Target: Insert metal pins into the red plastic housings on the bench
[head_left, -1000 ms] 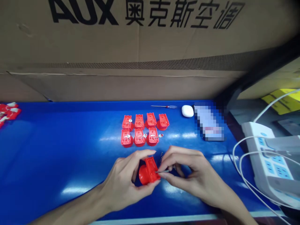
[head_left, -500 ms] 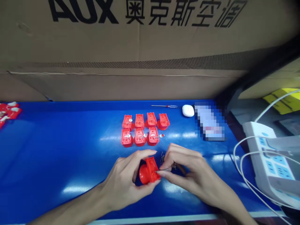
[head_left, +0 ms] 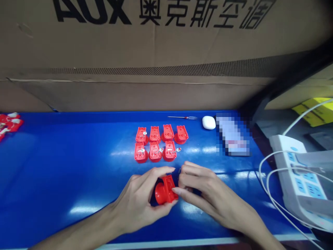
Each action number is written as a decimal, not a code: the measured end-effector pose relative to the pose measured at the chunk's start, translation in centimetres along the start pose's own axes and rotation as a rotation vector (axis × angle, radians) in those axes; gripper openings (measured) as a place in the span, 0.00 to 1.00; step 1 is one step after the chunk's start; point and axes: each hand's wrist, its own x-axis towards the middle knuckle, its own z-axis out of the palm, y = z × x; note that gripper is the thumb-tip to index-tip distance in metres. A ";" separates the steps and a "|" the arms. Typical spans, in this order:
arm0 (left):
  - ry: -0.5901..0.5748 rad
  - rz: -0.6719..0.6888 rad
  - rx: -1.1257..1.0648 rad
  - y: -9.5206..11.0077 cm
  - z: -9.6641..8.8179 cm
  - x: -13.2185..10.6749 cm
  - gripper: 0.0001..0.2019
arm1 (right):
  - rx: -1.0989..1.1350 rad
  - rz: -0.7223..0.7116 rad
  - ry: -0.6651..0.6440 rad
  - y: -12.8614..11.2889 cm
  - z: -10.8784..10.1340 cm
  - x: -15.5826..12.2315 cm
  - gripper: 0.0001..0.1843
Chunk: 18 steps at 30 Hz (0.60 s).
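My left hand (head_left: 142, 199) is wrapped round a red plastic part (head_left: 161, 193) with a round cup-like end, which lies tilted on its side with its open, flat face turned right. Against that face rests the thumb of my right hand (head_left: 201, 192), its other fingers curled; what they hold, if anything, is hidden behind them. Beyond the hands, several similar red plastic parts (head_left: 155, 152) stand in two rows, and small metal levers (head_left: 177, 150) stick out of some of them.
A screwdriver (head_left: 183, 117), a white rounded case (head_left: 208, 122) and a pixelated phone-like object (head_left: 232, 135) lie at the back of the blue table (head_left: 78, 166). More red and white pieces (head_left: 9, 125) are at far left. A power strip (head_left: 299, 173) with white cables stands at right.
My right fingers have curled and shifted slightly left, the thumb now pressed to the red part. The thin metal piece they pinched is out of sight. My left hand barely moved.
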 end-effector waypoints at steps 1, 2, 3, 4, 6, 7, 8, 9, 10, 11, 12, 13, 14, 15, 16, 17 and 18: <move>0.001 0.004 -0.004 0.0 0.0 0.0 0.34 | -0.002 -0.007 0.002 0.0 0.0 0.0 0.21; 0.000 0.007 -0.007 0.0 0.0 0.0 0.34 | -0.003 -0.018 0.006 0.1 0.1 0.1 0.21; -0.002 0.011 -0.012 0.0 0.0 0.0 0.34 | -0.003 -0.031 0.010 0.1 0.2 0.1 0.21; -0.005 0.014 -0.017 0.0 0.0 0.0 0.34 | -0.002 -0.045 0.016 0.2 0.2 0.1 0.21; -0.014 0.015 -0.022 0.1 0.0 0.0 0.34 | -0.003 -0.064 0.029 0.2 0.4 0.1 0.20; -0.019 0.011 -0.022 0.0 0.0 0.0 0.34 | -0.003 -0.068 0.036 0.3 0.4 0.1 0.20; -0.022 0.008 -0.022 0.0 0.0 0.1 0.34 | -0.005 -0.067 0.043 0.3 0.5 0.2 0.20; -0.023 0.005 -0.023 0.0 0.0 0.1 0.34 | -0.007 -0.063 0.047 0.3 0.5 0.2 0.20; -0.023 0.003 -0.024 0.0 0.0 0.1 0.34 | -0.008 -0.057 0.050 0.3 0.5 0.2 0.21; -0.021 0.002 -0.023 0.0 0.0 0.1 0.34 | -0.008 -0.051 0.052 0.3 0.5 0.2 0.21; -0.017 0.002 -0.023 0.0 0.0 0.1 0.34 | -0.007 -0.043 0.053 0.3 0.5 0.2 0.21; -0.016 0.000 -0.022 0.0 0.0 0.1 0.34 | -0.005 -0.030 0.054 0.3 0.4 0.2 0.21; -0.014 -0.003 -0.023 0.0 0.0 0.1 0.34 | -0.001 -0.015 0.055 0.3 0.4 0.2 0.21; -0.014 -0.011 -0.023 0.0 0.0 0.1 0.34 | 0.002 0.000 0.058 0.3 0.4 0.2 0.20; -0.016 -0.018 -0.023 0.0 0.0 0.1 0.34 | 0.002 0.014 0.065 0.4 0.3 0.1 0.19; -0.015 -0.024 -0.023 0.0 -0.1 0.1 0.33 | 0.001 0.023 0.070 0.4 0.3 0.1 0.18; -0.013 -0.030 -0.022 0.0 -0.1 0.1 0.33 | -0.002 0.025 0.079 0.4 0.2 0.0 0.16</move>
